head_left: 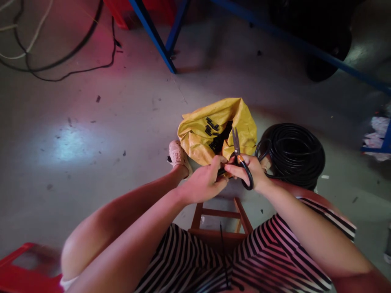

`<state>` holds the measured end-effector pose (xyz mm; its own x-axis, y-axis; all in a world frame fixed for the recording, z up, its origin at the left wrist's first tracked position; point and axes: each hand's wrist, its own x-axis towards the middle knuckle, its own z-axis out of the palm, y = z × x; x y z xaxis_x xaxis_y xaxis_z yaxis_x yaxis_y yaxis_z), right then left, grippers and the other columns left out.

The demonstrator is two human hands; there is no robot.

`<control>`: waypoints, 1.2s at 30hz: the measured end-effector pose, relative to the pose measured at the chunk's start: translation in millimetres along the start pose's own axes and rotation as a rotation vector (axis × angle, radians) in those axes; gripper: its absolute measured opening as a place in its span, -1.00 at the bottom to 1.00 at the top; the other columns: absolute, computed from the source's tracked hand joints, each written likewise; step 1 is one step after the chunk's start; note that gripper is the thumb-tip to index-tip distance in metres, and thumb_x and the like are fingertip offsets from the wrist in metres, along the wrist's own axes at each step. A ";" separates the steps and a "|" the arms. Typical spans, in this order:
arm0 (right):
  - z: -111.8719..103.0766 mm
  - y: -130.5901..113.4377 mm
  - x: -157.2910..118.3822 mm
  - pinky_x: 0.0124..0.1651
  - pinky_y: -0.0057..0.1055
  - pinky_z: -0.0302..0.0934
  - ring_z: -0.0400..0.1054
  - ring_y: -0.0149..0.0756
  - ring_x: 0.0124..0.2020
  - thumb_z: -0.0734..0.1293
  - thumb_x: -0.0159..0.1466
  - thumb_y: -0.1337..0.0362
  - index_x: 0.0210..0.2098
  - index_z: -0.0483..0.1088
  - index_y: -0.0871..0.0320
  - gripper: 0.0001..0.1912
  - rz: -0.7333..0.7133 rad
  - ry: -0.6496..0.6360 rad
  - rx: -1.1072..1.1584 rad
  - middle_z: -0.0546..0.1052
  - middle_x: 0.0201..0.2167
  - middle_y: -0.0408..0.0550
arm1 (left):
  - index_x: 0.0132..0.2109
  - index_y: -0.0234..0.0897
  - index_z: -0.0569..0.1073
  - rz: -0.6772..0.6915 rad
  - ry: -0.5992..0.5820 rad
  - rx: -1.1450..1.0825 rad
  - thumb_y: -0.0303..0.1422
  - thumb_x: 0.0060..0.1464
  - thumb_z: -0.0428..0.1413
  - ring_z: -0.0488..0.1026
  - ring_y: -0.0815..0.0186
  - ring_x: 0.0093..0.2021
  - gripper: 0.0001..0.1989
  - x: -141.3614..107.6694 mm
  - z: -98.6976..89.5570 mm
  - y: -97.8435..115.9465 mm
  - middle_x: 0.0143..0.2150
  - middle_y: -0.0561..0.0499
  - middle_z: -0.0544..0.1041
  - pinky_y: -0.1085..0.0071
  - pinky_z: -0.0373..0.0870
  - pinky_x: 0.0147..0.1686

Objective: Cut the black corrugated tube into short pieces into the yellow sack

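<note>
1. Evidently, the left hand [201,183] clamps its fingers on a slim black rubbery piece [221,172], beside the yellow plastic sack [197,147].
2. The right hand's [255,173] fingers grip black-handled metal scissors [236,142].
3. Likely light, pliable; hold near the end.

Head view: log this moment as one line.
right hand: holds scissors | left hand: holds black piece | yellow sack: open on floor, short black pieces inside | black cable coil: on floor, right of sack

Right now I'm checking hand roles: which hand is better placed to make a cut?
Right, I'd judge. The right hand already has the scissors, while the left hand seems occupied with black pieces.
</note>
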<state>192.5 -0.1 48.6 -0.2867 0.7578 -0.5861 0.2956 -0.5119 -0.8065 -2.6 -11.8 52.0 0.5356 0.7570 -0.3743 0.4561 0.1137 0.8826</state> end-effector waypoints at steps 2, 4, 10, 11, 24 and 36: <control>-3.7 -1.2 0.6 -0.46 -0.41 0.19 0.26 -0.37 -0.53 0.46 0.11 -0.18 -0.34 0.40 0.15 -0.50 -0.005 0.059 0.057 0.39 -0.56 -0.18 | 0.05 -0.24 0.29 0.011 -0.027 -0.107 -0.24 0.28 0.07 0.52 0.21 -0.19 -0.73 0.1 1.2 2.4 -0.13 -0.07 0.54 0.31 0.43 -0.21; -9.4 -2.0 1.3 -0.44 -0.40 0.21 0.27 -0.36 -0.53 0.46 0.11 -0.19 -0.33 0.39 0.14 -0.50 -0.017 0.121 0.096 0.39 -0.55 -0.17 | -0.05 -0.25 0.35 0.004 -0.061 -0.237 -0.17 0.34 0.02 0.49 0.26 -0.23 -0.76 1.4 -2.2 3.2 -0.20 -0.04 0.52 0.36 0.43 -0.24; -16.9 1.0 -3.1 -0.33 -0.38 0.19 0.28 -0.31 -0.40 0.41 0.18 -0.21 -0.28 0.34 0.13 -0.48 -0.021 0.081 -0.013 0.37 -0.46 -0.16 | -0.10 -0.28 0.43 -0.042 0.190 -0.325 -0.18 0.37 0.02 0.29 0.38 -0.43 -0.75 2.3 -22.0 -2.6 -0.39 0.06 0.37 0.45 0.29 -0.42; -14.9 3.4 -5.0 -0.31 -0.38 0.18 0.27 -0.31 -0.38 0.41 0.18 -0.21 -0.26 0.34 0.13 -0.48 -0.015 0.039 -0.041 0.36 -0.44 -0.17 | -0.09 -0.29 0.45 -0.041 0.231 -0.323 -0.17 0.37 0.02 0.27 0.39 -0.44 -0.74 1.9 -24.4 -3.3 -0.40 0.06 0.37 0.45 0.28 -0.43; 0.1 6.5 -14.6 -0.29 -0.39 0.10 0.22 -0.32 -0.37 0.37 0.18 -0.30 -0.21 0.29 0.12 -0.40 0.026 -0.131 -0.260 0.34 -0.40 -0.17 | -0.18 -0.27 0.52 -0.012 0.276 -0.132 -0.26 0.31 0.08 0.47 0.27 -0.27 -0.80 4.4 -23.8 4.3 -0.32 -0.01 0.56 0.35 0.43 -0.23; -2.2 1.5 -15.0 -0.19 -0.34 0.18 0.36 -0.21 -0.25 0.39 0.23 -0.20 -0.11 0.35 0.13 -0.46 -0.007 -0.179 -0.249 0.47 -0.29 -0.07 | -0.17 -0.25 0.51 0.011 0.301 -0.070 -0.31 0.31 0.05 0.47 0.26 -0.26 -0.83 5.6 -23.8 8.1 -0.31 0.00 0.57 0.36 0.44 -0.23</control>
<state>199.3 -11.3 56.4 -0.4384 0.6664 -0.6031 0.5015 -0.3755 -0.7794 -12.8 8.6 63.8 0.3009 0.9137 -0.2732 0.3958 0.1410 0.9074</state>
